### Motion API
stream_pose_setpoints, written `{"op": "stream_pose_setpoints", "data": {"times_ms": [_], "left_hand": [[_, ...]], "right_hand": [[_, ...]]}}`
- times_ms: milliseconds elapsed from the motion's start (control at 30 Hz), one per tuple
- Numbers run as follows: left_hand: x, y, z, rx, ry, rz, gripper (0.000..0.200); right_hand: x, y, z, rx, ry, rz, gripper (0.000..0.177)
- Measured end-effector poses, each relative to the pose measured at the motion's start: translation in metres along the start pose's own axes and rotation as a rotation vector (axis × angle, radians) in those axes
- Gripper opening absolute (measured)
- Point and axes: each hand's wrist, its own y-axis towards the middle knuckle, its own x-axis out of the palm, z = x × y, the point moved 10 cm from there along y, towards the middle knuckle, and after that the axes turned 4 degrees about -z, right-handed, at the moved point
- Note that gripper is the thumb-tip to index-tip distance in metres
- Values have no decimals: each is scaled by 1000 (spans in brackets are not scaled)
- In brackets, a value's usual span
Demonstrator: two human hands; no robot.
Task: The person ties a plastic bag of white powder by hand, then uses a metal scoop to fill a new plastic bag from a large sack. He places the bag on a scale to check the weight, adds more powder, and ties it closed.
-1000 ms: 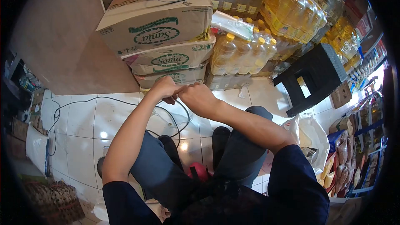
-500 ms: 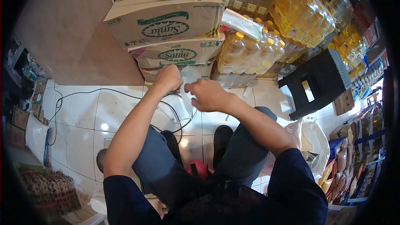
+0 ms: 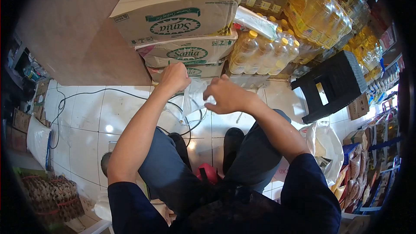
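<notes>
At frame centre the bag (image 3: 193,97) hangs lengthwise downward between the left hand (image 3: 174,77), fisted on its top edge, and the right hand (image 3: 229,99), loosely curled just beside (grip unclear).

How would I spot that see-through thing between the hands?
Start at the stacked Sania cartons; just below them the left hand and right hand hover over the white floor tiles. Between them hangs a clear plastic bag, thin and crumpled, unlike the black cables on the tiles.

A grocery shop: stacked cooking-oil bottles (image 3: 264,52), Sania cartons (image 3: 175,17), snack shelves (image 3: 368,164).
</notes>
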Motion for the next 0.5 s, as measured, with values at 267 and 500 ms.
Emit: {"op": "stream_pose_setpoints", "data": {"times_ms": [267, 500], "left_hand": [[36, 22, -15, 338, -12, -70, 9], [26, 15, -27, 35, -381, -285, 13]], "right_hand": [[-93, -106, 27, 75, 603, 878, 22], [-113, -341, 28, 806, 355, 859, 25]]}}
